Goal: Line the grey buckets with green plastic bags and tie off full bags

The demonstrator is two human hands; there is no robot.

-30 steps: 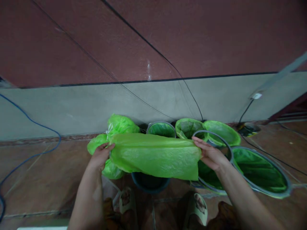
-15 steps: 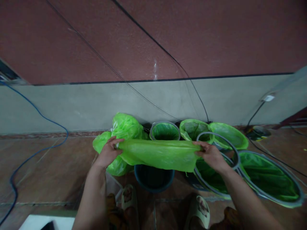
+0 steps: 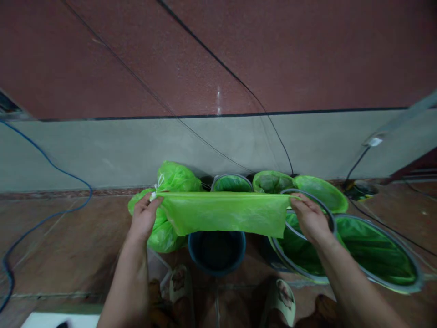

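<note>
A bright green plastic bag (image 3: 225, 214) is stretched flat and taut between my two hands. My left hand (image 3: 145, 212) pinches its left top corner, where a white drawstring end shows. On the other side my right hand (image 3: 310, 214) grips the right top corner. Below the bag stands a dark blue bin (image 3: 217, 272) with an open top and no liner showing. Behind my left hand sit filled, tied green bags (image 3: 179, 177). Close to my right hand is a grey ring (image 3: 329, 212) over a green-lined bin (image 3: 302, 255).
More green-lined bins stand along the wall, among them a small one (image 3: 234, 183) and a large one (image 3: 378, 253) at right. A blue cable (image 3: 64, 171) runs over the floor at left. Black cords hang down the wall (image 3: 218, 150). A white surface (image 3: 61, 320) is at bottom left.
My hands have moved apart, my left to the left and my right to the right. The green bag's top edge is now pulled straight and tight.
</note>
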